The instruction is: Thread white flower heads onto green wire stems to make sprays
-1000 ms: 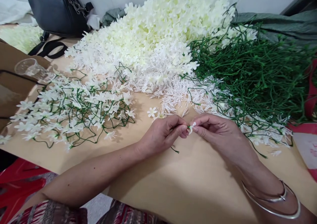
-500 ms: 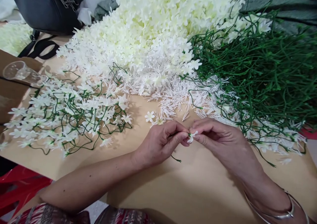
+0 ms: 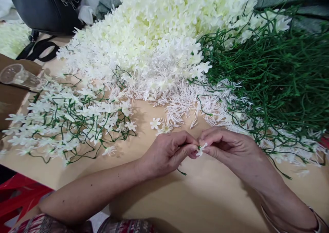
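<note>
My left hand (image 3: 174,152) pinches a green plastic stem (image 3: 182,173); its lower end pokes out below the fingers and its tip meets a small white artificial flower (image 3: 201,149). My right hand (image 3: 231,150) has thumb and fingertips closed on that flower's petals from the other side. The two hands nearly touch above the tabletop (image 3: 205,195). Just beyond them lie a couple of loose white flowers (image 3: 155,124). A spread of white flowers on green stems (image 3: 84,119) lies to the left.
A large heap of cream-white petals (image 3: 154,23) fills the back, with thin white stamen sticks (image 3: 177,102) along its front. Green stems (image 3: 282,75) are piled at right. A clear plastic cup (image 3: 19,76) lies at left near a black bag (image 3: 46,10). A red stool (image 3: 23,195) stands below.
The view has shifted slightly. Both hands keep their pinch on the stem and flower, with only slight movement; the flower's petals sit at a slightly different angle.
</note>
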`<action>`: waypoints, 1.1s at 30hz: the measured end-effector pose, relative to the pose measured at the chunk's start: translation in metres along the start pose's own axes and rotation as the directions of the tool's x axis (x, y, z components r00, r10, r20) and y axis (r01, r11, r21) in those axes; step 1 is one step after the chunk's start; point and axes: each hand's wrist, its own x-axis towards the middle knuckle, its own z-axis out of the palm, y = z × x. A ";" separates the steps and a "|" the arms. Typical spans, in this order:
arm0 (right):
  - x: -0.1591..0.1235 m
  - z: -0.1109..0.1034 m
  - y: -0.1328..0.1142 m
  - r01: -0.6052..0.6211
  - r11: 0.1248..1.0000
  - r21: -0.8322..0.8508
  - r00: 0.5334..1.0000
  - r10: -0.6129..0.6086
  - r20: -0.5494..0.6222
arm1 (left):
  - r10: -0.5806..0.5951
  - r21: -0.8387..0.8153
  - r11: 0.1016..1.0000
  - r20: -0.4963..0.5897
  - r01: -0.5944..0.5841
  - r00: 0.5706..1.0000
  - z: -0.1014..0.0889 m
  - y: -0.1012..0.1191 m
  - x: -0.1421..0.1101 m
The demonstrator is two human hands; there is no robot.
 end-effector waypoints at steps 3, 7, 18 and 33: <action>0.000 -0.001 0.001 -0.005 1.000 0.008 1.000 0.004 0.026 | 0.023 0.026 0.999 -0.005 -0.023 1.000 0.000 0.000 0.000; 0.000 0.000 0.002 0.001 1.000 0.003 1.000 -0.001 0.021 | 0.037 0.051 0.998 -0.006 -0.037 0.999 -0.001 0.000 0.001; 0.002 0.001 0.004 0.005 1.000 -0.028 0.999 -0.006 -0.050 | 0.006 -0.017 1.000 -0.059 -0.007 0.998 0.005 -0.003 0.001; 0.005 -0.001 0.006 -0.050 0.998 -0.036 0.997 0.047 -0.067 | -0.042 -0.126 0.992 -0.119 0.026 0.992 0.010 -0.008 0.002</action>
